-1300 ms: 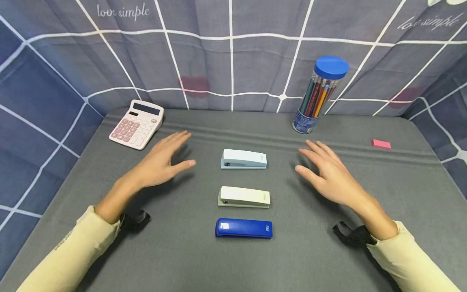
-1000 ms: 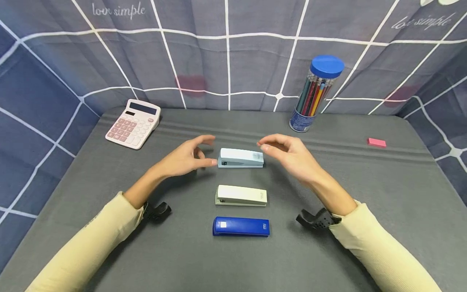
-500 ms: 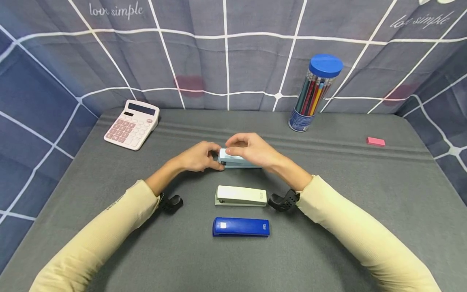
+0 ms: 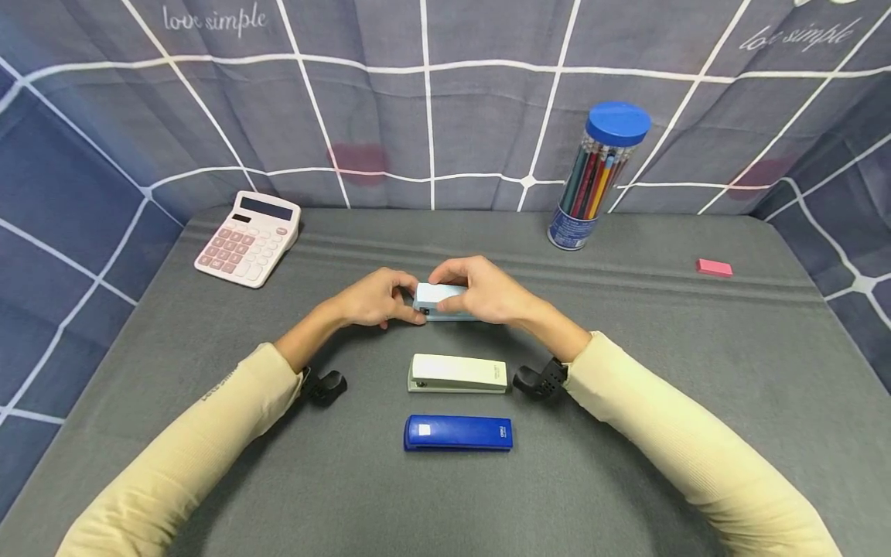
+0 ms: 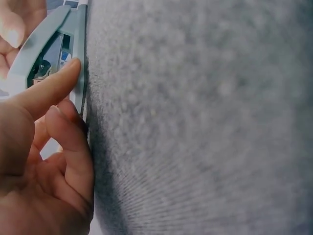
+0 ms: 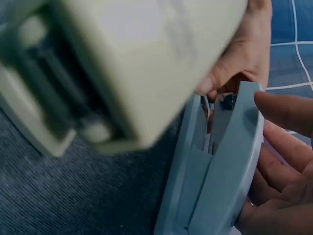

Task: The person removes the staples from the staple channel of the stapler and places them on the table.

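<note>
The light blue stapler [image 4: 435, 295] lies on the grey table, farthest back of three in a column. At its left end my left hand [image 4: 379, 299] grips the base, the thumb along the near edge in the left wrist view. My right hand [image 4: 490, 290] reaches over the top, thumb on the near side and fingers on the far side, hiding the stapler's right part. In the right wrist view the light blue stapler [image 6: 227, 166] shows a gap between its upper arm and base. Nearer in the head view lie a pale green stapler [image 4: 457, 373] and a dark blue stapler [image 4: 457, 433].
A pink-and-white calculator [image 4: 248, 238] sits at the back left. Toward the back right stands a clear tube of pencils [image 4: 592, 182] with a blue lid, and a pink eraser [image 4: 714, 268] lies farther right. A gridded cloth [image 4: 390, 116] hangs behind the table.
Both hands have come inward from either side to the light blue stapler. Since half a second ago, the right thumb has lowered onto the stapler's near side. The staplers stay in place.
</note>
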`<state>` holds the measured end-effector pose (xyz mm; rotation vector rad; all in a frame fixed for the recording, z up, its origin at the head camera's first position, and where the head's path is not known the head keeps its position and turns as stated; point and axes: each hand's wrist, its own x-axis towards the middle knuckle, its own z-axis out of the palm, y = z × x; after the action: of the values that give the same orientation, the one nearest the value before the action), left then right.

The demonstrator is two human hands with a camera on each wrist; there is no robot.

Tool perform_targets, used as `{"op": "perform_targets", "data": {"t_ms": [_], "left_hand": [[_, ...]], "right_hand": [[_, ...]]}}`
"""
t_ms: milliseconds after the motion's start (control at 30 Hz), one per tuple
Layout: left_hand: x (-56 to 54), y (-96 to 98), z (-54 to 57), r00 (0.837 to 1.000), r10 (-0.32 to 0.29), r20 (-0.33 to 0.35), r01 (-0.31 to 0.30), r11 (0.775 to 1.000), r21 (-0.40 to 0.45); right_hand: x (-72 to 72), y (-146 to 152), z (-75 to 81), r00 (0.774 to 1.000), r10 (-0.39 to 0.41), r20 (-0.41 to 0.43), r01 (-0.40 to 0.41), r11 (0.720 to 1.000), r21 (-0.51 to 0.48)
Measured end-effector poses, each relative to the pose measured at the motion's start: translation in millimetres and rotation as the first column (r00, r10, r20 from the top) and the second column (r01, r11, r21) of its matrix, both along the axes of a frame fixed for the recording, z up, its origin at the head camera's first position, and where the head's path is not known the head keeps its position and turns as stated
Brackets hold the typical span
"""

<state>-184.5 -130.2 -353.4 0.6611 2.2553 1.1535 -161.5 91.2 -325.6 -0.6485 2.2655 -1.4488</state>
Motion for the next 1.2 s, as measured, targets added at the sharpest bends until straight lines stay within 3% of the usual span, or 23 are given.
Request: {"op": "perform_targets", "data": {"t_ms": [267, 467, 667, 900, 1033, 1200], "left_hand": [[-1.7, 3.6, -3.0, 1.000, -0.006, -0.001, 0.006, 1.000, -0.003], [-1.0, 5.0, -2.7, 1.000, -0.014, -0.013, 0.014, 1.000, -0.005], [-0.2, 6.1, -1.9, 0.999, -0.022, -0.027, 0.022, 1.000, -0.003], [-0.9, 2.6, 0.7, 1.000, 0.000, -0.008, 0.000, 1.000, -0.026], [-0.5, 0.9, 1.9, 1.000, 0.005, -0.011, -0.006, 0.999, -0.052], [-0.3, 2.3, 1.9, 1.000, -0.004, -0.018, 0.003, 0.998, -0.056]], "right_hand": [[-1.6, 4.1, 3.3, 0.990, 0.061, -0.129, -0.047, 0.992, 0.114], [-0.8, 3.9, 7.4, 0.966, 0.115, -0.230, -0.071, 0.980, 0.188], [-1.1, 6.7, 9.9, 0.939, 0.153, -0.309, -0.087, 0.972, 0.217], [1.2, 19.3, 24.4, 0.927, 0.161, -0.338, -0.111, 0.981, 0.161], [5.5, 26.9, 29.7, 0.897, 0.200, -0.394, -0.141, 0.975, 0.172], [12.4, 36.5, 32.6, 0.883, 0.186, -0.430, -0.112, 0.975, 0.190]]}}
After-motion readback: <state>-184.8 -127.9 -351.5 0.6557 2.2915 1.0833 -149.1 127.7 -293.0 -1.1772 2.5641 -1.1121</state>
